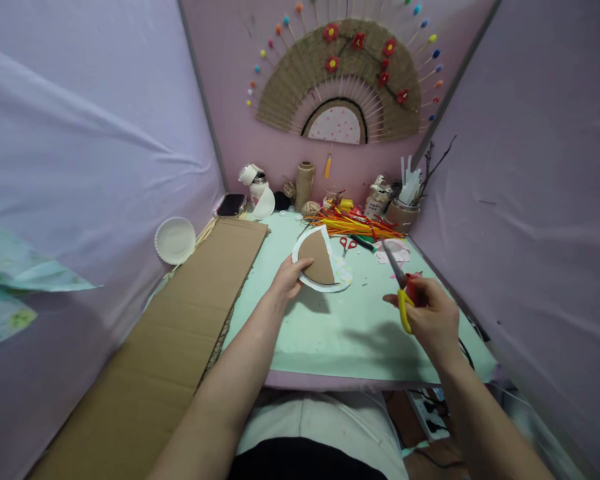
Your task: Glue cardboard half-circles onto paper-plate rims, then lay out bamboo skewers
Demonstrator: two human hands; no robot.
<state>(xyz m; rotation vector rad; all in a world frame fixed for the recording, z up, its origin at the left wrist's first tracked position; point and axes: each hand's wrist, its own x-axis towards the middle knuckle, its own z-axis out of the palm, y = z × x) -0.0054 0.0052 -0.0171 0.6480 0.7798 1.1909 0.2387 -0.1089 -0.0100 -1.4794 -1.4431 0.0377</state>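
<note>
My left hand (291, 275) pinches a cardboard half-circle (318, 259) by its curved left edge, thumb on top. A white border, which looks like paper or cloth, runs round the brown card and spreads out at the lower right. The piece is raised over the pale green table (325, 340). In my right hand (434, 317) is a pair of scissors (405, 300) with red and yellow handles, held to the right of the half-circle and apart from it. Their blades point up and to the left. They look nearly closed.
A long cardboard sheet (190, 320) covers the left side. Toward the back lie orange and yellow strips (363, 223), red-handled small scissors (349, 245), green-handled pliers (364, 243) and a twine roll (305, 187). A decorated fan (290, 80) hangs on the back wall.
</note>
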